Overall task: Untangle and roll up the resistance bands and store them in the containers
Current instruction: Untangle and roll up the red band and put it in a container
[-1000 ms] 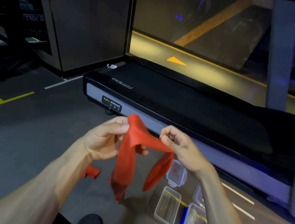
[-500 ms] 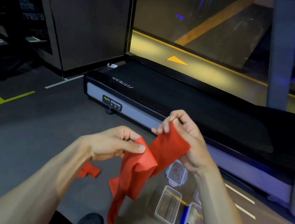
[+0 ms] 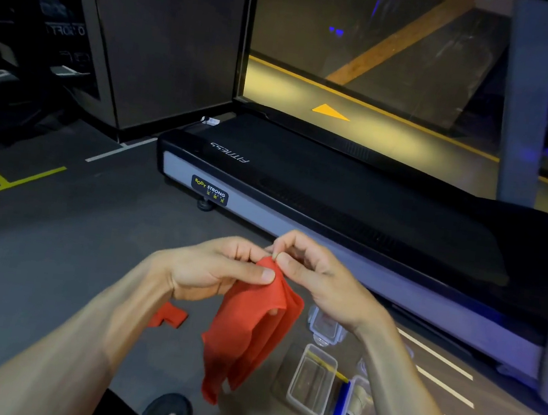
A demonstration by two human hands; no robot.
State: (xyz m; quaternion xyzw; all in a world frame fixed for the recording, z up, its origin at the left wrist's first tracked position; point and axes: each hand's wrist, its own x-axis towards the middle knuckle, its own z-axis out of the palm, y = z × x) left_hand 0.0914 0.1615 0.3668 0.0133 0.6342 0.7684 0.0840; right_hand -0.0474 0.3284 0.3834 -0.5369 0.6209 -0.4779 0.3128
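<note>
From the head camera, the two hands have drawn together since half a second ago: the right hand [image 3: 319,278], which was raised and apart with the red resistance band [image 3: 250,328] draped over its fingers, now sits level with the left hand [image 3: 213,269], thumbs almost touching. Both pinch the band's top edge between thumb and fingertips, held in the air above the floor, and the band now hangs in folded layers rather than one long twisted tail.

How many layers the band makes is hard to tell; the folds overlap. A second red piece [image 3: 169,318] on the floor is partly hidden behind the left forearm. The right forearm covers some of the clear containers [image 3: 311,381]; one at the bottom edge with a blue clip is cut off and blurred.

The band is thin, matte and limp. The containers are rectangular transparent plastic. Beyond lies a black treadmill [image 3: 353,196] with a ribbed deck.
</note>
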